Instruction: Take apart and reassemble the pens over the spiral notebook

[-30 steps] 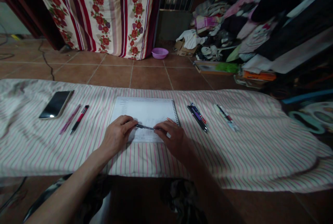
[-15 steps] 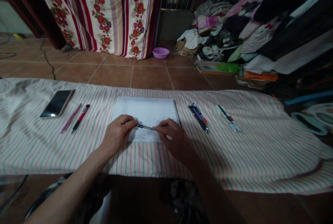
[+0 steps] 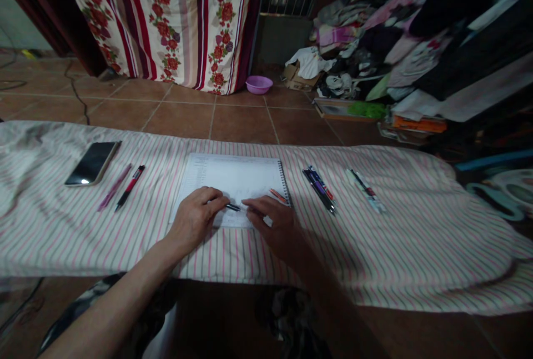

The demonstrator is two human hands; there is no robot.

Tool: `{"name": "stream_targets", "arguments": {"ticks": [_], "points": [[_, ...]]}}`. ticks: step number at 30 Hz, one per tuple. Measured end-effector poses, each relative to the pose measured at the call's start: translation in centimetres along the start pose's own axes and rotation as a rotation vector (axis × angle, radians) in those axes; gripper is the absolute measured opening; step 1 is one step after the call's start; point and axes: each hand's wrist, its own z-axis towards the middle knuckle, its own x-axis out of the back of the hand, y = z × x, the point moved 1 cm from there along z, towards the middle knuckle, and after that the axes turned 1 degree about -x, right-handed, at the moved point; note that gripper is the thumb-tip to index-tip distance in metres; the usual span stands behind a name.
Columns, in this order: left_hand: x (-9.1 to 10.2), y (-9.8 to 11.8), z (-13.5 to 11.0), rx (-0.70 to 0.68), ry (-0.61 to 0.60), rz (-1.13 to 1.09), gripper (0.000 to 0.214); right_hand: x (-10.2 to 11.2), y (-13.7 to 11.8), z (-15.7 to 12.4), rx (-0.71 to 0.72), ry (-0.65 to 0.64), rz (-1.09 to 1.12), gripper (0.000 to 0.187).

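Right now your left grip (image 3: 195, 217) is clenched on one end of a dark pen (image 3: 233, 207), thumb and forefinger pinching it, while your right grip (image 3: 277, 225) closes its fingertips on the other end. The pen lies nearly level between the two, just over the near edge of the spiral notebook (image 3: 233, 173), with only a short stretch of it showing between your fingers. The notebook lies open and flat on the striped cloth (image 3: 416, 237) that covers the worktop, its wire spine along its right side. An orange pen (image 3: 278, 196) rests on the notebook's right near corner, just beyond your right knuckles. Left of the notebook lie a red-and-black pen (image 3: 130, 187) and a pink pen (image 3: 114, 187) side by side, and farther left again a phone (image 3: 92, 163), face up. Right of the notebook sits a small bunch of dark pens (image 3: 318, 188), and farther right a second bunch (image 3: 366, 189), apart from the first. Beyond the notebook, on the tiled floor, a purple bowl (image 3: 259, 84) stands beside a floral curtain (image 3: 187, 14).
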Motion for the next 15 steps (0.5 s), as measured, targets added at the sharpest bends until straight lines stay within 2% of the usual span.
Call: {"name": "stream_targets", "arguments": {"ticks": [4, 10, 13, 15], "points": [[0.1, 0.0, 0.0, -0.016, -0.009, 0.003, 0.023, -0.2, 0.2, -0.1, -0.206, -0.017, 0.165, 0.022], [0.0, 1.0, 0.3, -0.021, -0.033, -0.04, 0.022, -1.3, 0.2, 0.3, -0.406, 0.03, 0.354, 0.02], [-0.3, 1.2, 0.4, -0.009, -0.035, -0.046, 0.019, -1.7, 0.4, 0.5, -0.523, -0.001, 0.493, 0.022], [-0.5, 1.2, 0.5, -0.014, -0.044, -0.023, 0.019, -1.8, 0.6, 0.4, -0.584, -0.015, 0.506, 0.021]]}}
